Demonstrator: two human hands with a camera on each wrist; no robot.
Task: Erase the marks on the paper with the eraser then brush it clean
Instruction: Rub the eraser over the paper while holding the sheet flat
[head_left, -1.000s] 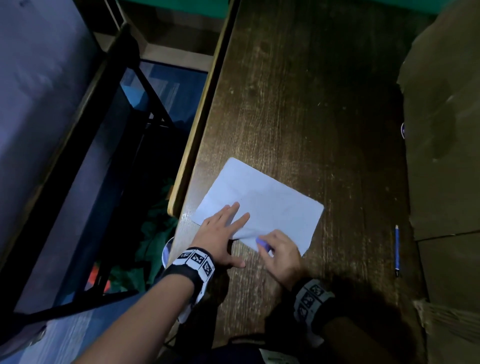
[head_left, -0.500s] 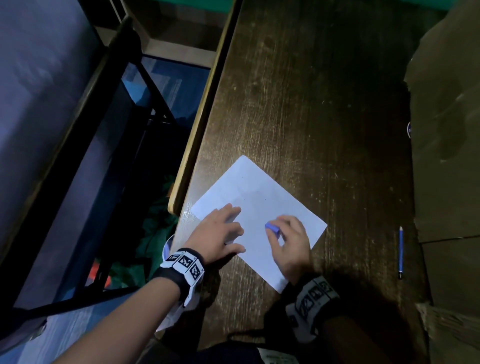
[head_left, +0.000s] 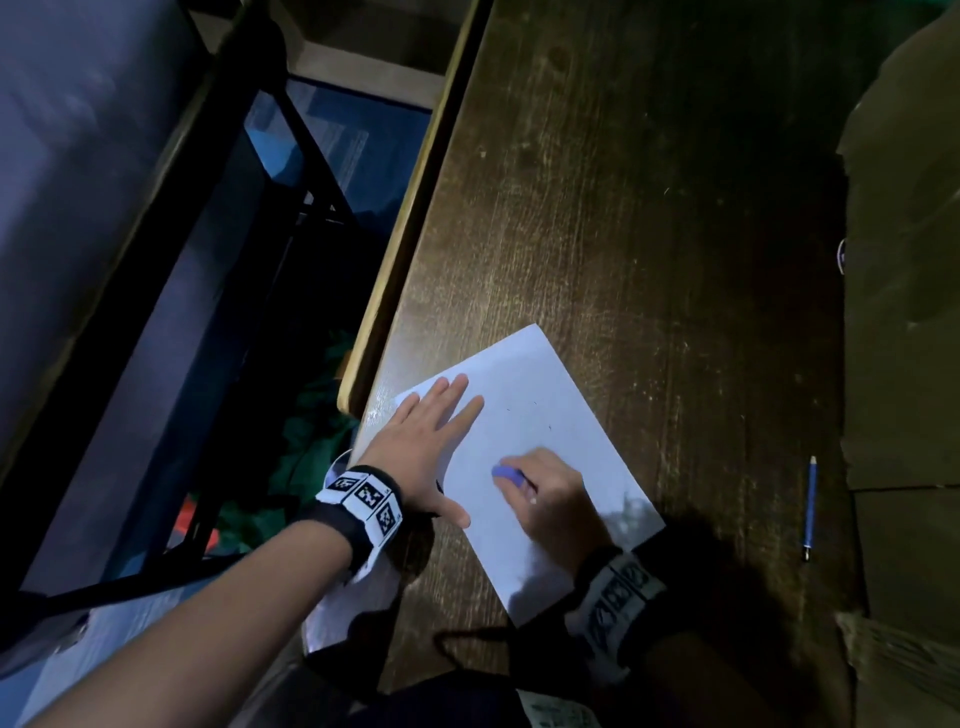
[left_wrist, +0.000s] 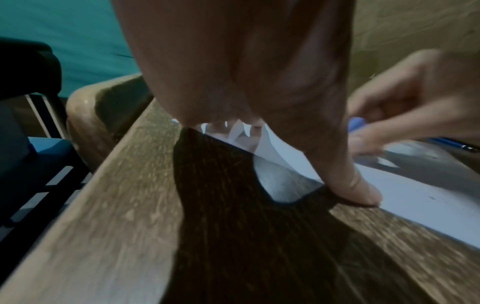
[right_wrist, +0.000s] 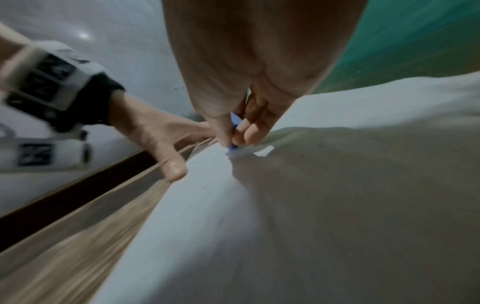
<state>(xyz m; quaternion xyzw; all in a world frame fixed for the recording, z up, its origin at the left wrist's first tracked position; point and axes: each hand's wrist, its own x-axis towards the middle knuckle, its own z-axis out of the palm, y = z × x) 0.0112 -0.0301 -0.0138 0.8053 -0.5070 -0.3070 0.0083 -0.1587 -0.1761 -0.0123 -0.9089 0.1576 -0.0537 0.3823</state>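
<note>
A white sheet of paper (head_left: 540, 410) lies at a slant on the dark wooden desk (head_left: 623, 208), near its left edge. My left hand (head_left: 431, 431) lies flat on the sheet's left part, fingers straight, thumb (left_wrist: 361, 191) at the near edge. My right hand (head_left: 550, 488) pinches a small blue eraser (head_left: 506, 474) and presses its tip onto the paper (right_wrist: 207, 205). The eraser (right_wrist: 235, 121) shows between thumb and fingers in the right wrist view. A few tiny dark specks sit on the sheet beyond the eraser.
A blue pencil (head_left: 809, 504) lies on the desk to the right of the paper. Brown cardboard (head_left: 904, 312) covers the desk's right side. Left of the desk edge (head_left: 410, 218) the floor drops away, with a dark chair frame (head_left: 218, 270) there.
The paper has turned, its long side now running away from me. My left hand went from curled to flat on the sheet. My right hand, still holding the eraser, shifted slightly along the paper.
</note>
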